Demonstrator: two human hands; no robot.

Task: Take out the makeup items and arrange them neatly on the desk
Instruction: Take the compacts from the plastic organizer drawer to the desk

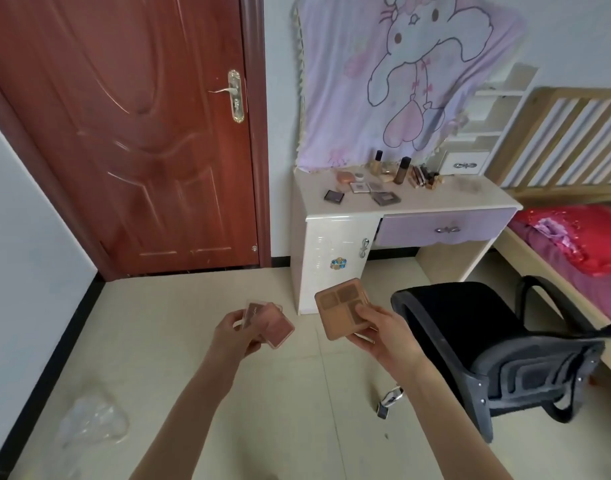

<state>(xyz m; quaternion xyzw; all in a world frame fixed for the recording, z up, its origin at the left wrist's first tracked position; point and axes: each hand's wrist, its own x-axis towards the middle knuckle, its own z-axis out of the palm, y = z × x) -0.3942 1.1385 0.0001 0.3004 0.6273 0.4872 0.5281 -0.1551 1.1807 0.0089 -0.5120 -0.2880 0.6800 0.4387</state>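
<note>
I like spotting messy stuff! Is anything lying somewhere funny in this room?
Yes. A crumpled clear plastic bag lies on the floor at lower left, and a small padlock lies loose on the tiles beside the black chair. Both look dropped rather than put away.

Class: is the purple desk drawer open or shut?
Slightly open: the drawer front juts past the desk, leaving a dark gap at its left end.

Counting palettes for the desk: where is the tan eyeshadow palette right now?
In the head view, the tan eyeshadow palette is in the right hand, above the floor, just left of the black chair.
</note>
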